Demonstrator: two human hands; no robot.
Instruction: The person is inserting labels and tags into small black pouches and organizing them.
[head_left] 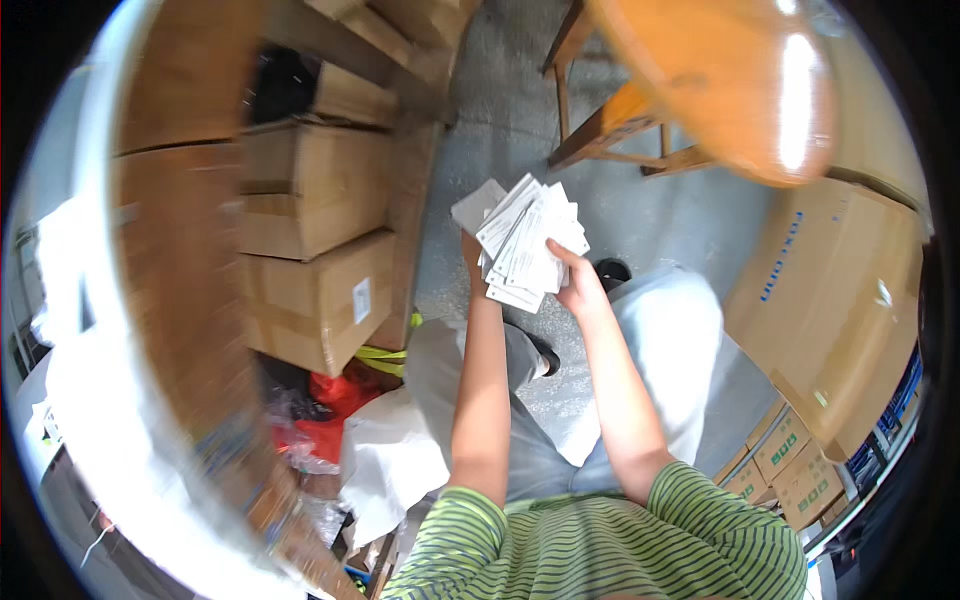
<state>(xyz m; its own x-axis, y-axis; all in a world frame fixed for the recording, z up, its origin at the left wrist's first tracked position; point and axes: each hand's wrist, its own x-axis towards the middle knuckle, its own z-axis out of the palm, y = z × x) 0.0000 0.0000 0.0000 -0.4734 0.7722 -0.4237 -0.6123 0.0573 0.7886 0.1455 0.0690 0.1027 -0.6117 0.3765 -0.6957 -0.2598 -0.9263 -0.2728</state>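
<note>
Both my hands hold a loose, fanned-out bundle of white printed cards (530, 235) in front of my knees. My left hand (472, 250) grips it from the left side, its fingers mostly hidden behind the cards. On the right edge, my right hand (580, 280) is closed with the thumb laid over the front of the bundle. The cards are uneven, with corners jutting out at several angles. One greyish piece (480, 203) sticks out at the upper left of the bundle.
Cardboard boxes (330, 190) are stacked on shelving at the left. Red and clear plastic bags (335, 410) and white sheeting (392, 465) lie below them. A wooden table (715, 80) with a rounded edge stands far right, a wooden stool (610, 120) beneath. A large carton (830, 300) stands on the right.
</note>
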